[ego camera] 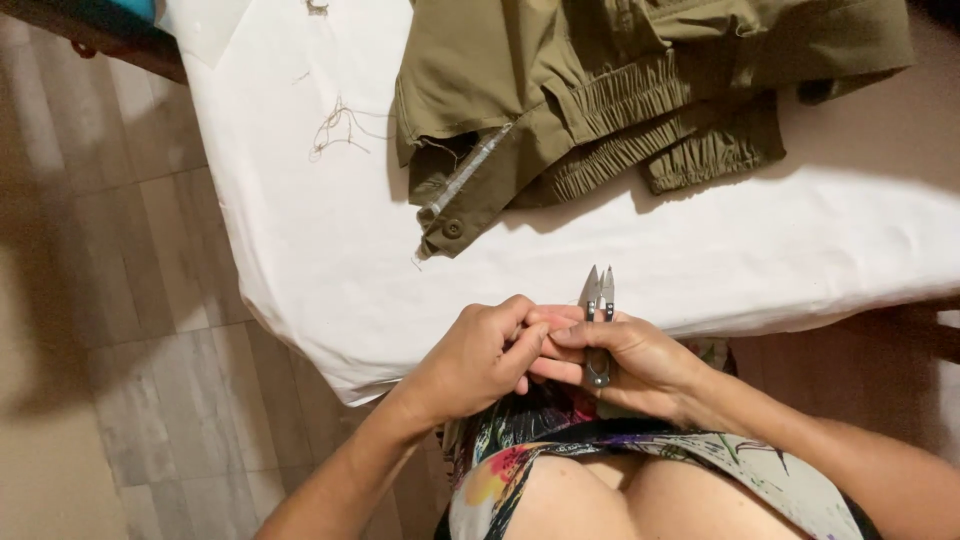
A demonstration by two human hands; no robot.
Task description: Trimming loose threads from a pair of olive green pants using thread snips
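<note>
Both hands meet close to the body, just below the near edge of a tabletop (300,250) covered in white cloth. The right hand (640,360) holds a pair of small metal thread snips (598,320), its fingers (575,335) wrapped around the handle part, with the two short blades pointing up and away over the cloth edge; the blades stand nearly together. The left hand (475,360) lies against the right one, its fingers (530,345) curled and pressed onto the right hand's fingers beside the snips; whether they pinch anything small between them cannot be told. Further back on the tabletop lies a crumpled olive-green garment (620,90), well apart from the hands, with gathered elastic sections and a waistband corner bearing a button (452,228) turned toward the near side. A tangle of loose thread (335,128) lies on the white cloth to the left of the garment. Beside the tabletop is a floor (130,330) of grey wood-look planks.
</note>
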